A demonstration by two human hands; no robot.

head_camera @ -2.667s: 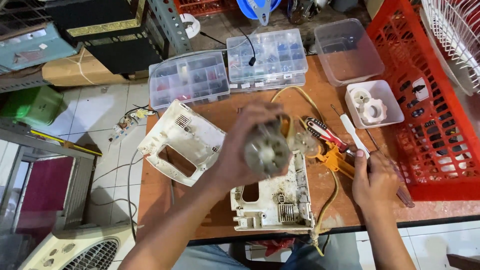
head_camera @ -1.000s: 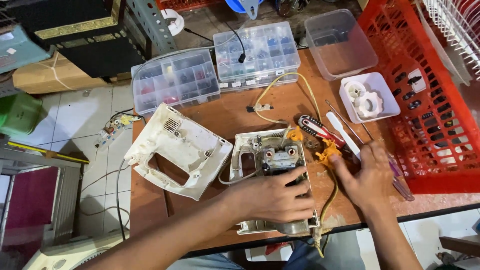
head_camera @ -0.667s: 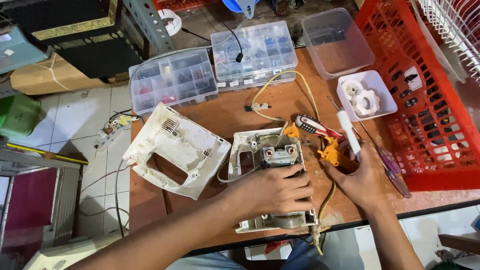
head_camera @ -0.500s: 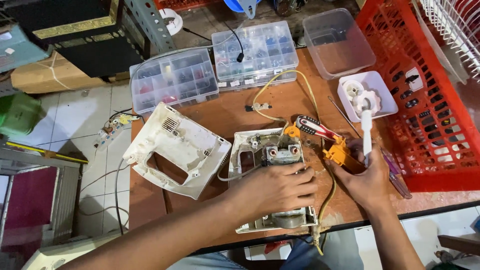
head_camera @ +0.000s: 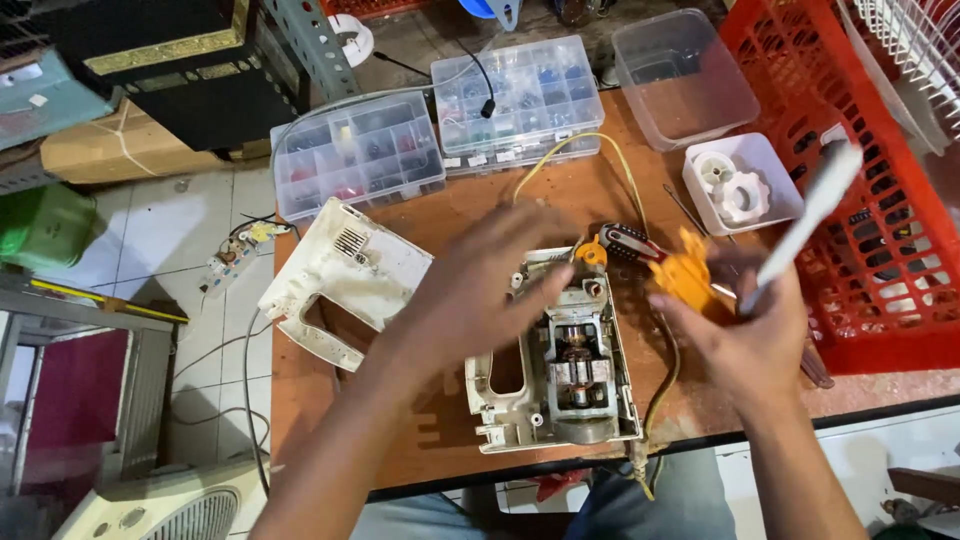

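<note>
At centre frame the left hand [head_camera: 490, 290] is hovering, blurred, fingers spread and holding nothing, just left of the opened motor housing [head_camera: 560, 370] lying on the table [head_camera: 400, 430]. Further right, the right hand [head_camera: 745, 335] is pinching a white stick [head_camera: 805, 225] and gripping a yellow part [head_camera: 683, 282].

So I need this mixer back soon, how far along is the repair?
Done: white cover is off, motor sits exposed in the open housing. In hand: right hand holds a white stick-like tool; left hand hovers empty. Left: cover still off.
</note>
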